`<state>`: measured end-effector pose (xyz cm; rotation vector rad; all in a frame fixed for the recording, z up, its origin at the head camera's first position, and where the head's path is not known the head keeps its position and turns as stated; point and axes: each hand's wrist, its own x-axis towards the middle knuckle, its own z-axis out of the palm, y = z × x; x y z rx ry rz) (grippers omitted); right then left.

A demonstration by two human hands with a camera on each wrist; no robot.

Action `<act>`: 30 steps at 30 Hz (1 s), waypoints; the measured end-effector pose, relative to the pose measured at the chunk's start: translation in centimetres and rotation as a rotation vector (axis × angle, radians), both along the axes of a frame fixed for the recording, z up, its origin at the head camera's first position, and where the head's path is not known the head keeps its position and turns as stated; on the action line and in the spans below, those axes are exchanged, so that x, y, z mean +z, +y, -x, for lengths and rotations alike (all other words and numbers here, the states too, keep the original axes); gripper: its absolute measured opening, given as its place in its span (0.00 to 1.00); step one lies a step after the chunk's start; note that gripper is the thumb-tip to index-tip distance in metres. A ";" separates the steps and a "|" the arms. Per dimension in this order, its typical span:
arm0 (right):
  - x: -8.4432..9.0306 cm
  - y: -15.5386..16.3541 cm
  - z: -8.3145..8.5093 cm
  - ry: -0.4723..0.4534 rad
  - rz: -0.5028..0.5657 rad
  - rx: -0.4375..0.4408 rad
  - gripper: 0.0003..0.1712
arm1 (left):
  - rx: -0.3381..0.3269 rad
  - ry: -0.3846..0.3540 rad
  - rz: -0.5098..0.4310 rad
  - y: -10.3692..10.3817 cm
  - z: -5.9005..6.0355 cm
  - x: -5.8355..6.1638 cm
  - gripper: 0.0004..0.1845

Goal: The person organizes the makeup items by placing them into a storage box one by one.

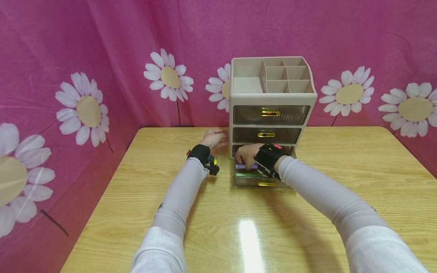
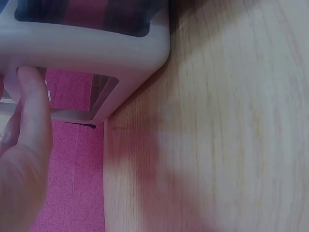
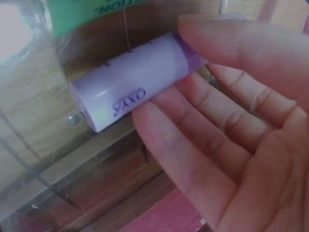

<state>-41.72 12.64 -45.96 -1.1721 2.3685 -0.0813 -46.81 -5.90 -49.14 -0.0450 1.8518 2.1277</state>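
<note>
— While the right hand (image 1: pixel 248 154) sits just above the centre of the head view, over the pulled-out bottom drawer (image 1: pixel 263 178), what is it holding?

— A lilac tube (image 3: pixel 133 79). In the right wrist view it runs from the middle left up towards the upper centre, with purple lettering near its flat white end. The thumb lies over its top and the fingers (image 3: pixel 193 140) curl underneath, so the hand is grasping it. In the head view only a short purple strip of it shows below the knuckles, inside the drawer's clear walls.

— Anything else in that drawer?

— A green item (image 3: pixel 87 14) with printed letters, at the top edge of the right wrist view, just beside the tube. I cannot tell whether they touch.

— And the left hand (image 1: pixel 215 138)?

— It rests against the left side of the beige drawer organizer (image 1: pixel 271 94), left of centre in the head view. In the left wrist view a straight finger presses the rounded beige frame at the upper left. It grips nothing.

— How does the organizer stand?

— Upright at the far middle of the wooden table (image 1: pixel 358 170), with three clear-fronted drawers, each with a gold handle. The upper two are pushed in. On top are open compartments. Behind, a pink cloth (image 1: pixel 102 38) with white daisies fills the upper part of the frame.
</note>
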 end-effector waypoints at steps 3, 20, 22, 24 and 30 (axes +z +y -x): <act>-0.3 0.2 0.3 -0.021 0.007 0.007 0.20 | -0.016 -0.008 -0.006 -0.2 0.6 -0.5 0.17; 14.2 0.2 -10.5 0.019 0.129 -0.046 0.18 | -0.042 -0.001 -0.049 -0.4 0.7 -0.9 0.18; 15.0 0.4 -11.5 0.073 0.170 -0.046 0.21 | -0.030 -0.017 -0.012 0.0 -2.2 2.4 0.17; 15.3 0.8 -12.3 0.120 0.222 -0.053 0.24 | -0.010 -0.039 0.049 0.5 -6.4 6.9 0.18; 15.5 2.4 -15.3 0.307 0.362 -0.084 0.29 | -0.005 -0.026 0.047 0.3 -6.7 6.9 0.17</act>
